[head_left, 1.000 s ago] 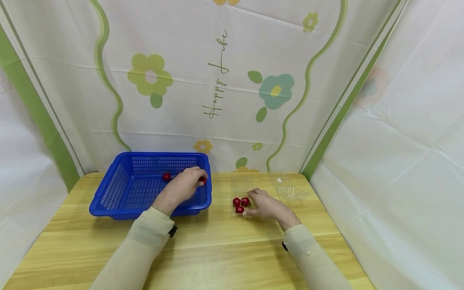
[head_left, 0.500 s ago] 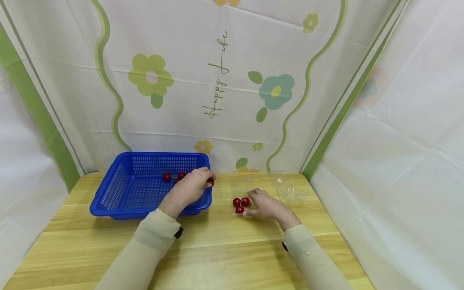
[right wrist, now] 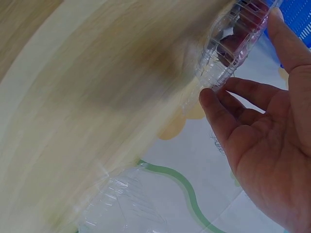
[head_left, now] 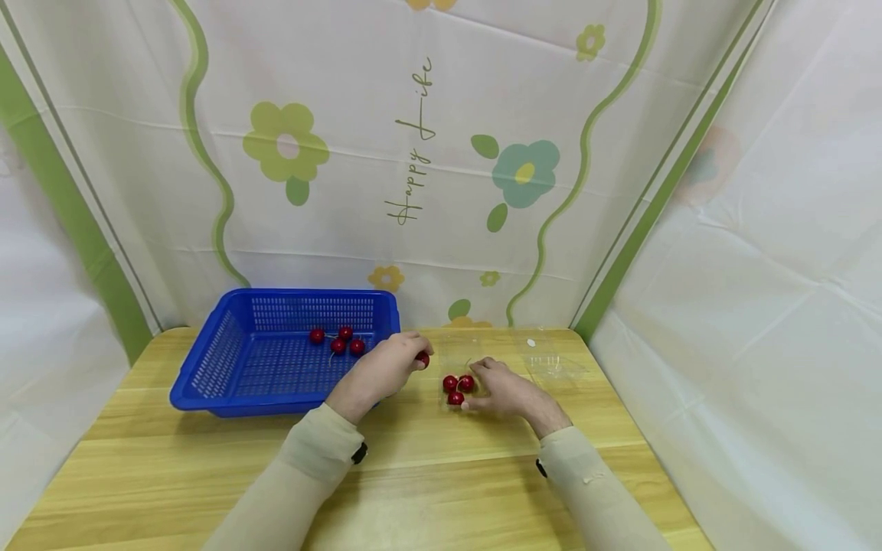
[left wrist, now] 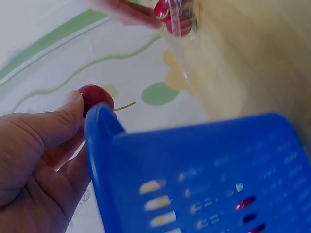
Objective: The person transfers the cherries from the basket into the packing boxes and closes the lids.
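My left hand (head_left: 411,360) pinches a red cherry (head_left: 423,359) between thumb and fingers, just past the right end of the blue basket (head_left: 207,366). The left wrist view shows that cherry (left wrist: 95,98) with its stem beside the basket rim (left wrist: 99,141). A small clear plastic container (head_left: 458,363) holds three cherries (head_left: 455,387). My right hand (head_left: 482,383) rests on the table against it, fingers relaxed, and a fingertip (right wrist: 208,96) touches the container's edge (right wrist: 221,68). Several cherries (head_left: 338,341) lie in the basket.
A clear plastic lid (head_left: 553,364) lies on the wooden table (head_left: 441,490) behind my right hand, also visible as the lid (right wrist: 121,208) in the right wrist view. Flowered curtain walls close off the back and both sides.
My left hand has come out of the basket with a cherry and moved right toward the clear container. The right hand has stayed beside the container.
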A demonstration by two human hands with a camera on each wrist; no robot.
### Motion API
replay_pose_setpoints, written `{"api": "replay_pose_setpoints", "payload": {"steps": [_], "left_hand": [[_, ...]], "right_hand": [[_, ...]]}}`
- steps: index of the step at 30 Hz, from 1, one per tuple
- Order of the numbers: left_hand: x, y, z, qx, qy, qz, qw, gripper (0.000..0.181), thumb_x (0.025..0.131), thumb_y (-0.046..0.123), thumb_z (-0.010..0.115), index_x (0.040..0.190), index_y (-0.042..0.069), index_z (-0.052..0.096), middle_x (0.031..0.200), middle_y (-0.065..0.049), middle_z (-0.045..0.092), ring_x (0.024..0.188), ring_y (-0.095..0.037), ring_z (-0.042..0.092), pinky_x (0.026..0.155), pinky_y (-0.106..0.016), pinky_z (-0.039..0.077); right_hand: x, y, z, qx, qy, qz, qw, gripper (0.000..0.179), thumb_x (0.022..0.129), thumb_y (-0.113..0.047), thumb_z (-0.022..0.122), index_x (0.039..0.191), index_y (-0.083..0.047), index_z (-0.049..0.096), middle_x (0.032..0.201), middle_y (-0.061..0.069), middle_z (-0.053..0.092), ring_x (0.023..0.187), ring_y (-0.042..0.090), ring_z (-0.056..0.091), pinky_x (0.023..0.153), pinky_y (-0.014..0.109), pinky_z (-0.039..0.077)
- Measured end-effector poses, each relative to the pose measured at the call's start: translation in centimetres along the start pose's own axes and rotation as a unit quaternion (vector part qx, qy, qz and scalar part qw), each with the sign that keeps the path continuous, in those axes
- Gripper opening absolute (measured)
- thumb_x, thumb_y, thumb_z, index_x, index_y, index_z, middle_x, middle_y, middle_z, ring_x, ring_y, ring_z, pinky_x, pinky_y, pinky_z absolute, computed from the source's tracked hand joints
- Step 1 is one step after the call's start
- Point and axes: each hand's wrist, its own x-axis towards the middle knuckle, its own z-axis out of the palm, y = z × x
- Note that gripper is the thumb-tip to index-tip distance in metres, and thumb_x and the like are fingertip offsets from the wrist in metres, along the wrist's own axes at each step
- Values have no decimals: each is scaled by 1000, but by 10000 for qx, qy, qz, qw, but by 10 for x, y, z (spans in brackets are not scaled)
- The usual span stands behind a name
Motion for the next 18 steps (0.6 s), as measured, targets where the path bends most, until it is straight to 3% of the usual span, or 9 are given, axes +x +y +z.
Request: {"api": "replay_pose_setpoints", "payload": {"steps": [14,16,18], "left_hand": [[12,10,35,-30,-111,434,9990,14,112,4,76,126,2,81,126,-13,81,117,-29,81,104,-42,71],[15,10,42,-31,-148,488,9987,16,111,3,77,127,2,81,127,-13,81,118,-30,81,105,-43,72],[23,-1,61,64,-82,638,9979,18,112,6,78,130,3,80,129,-11,81,121,-28,81,106,-40,71]], "right_hand": [[0,-1,-1,2,11,-33,10000,90,107,-46,89,170,7,54,175,29,55,163,48,55,136,62,51],[0,-2,-1,16,16,-33,10000,89,107,-45,89,170,6,54,174,28,56,163,47,55,136,62,51],[-1,-2,-2,21,22,-42,10000,88,107,-45,89,171,6,54,174,28,56,163,47,55,136,61,51]]}}
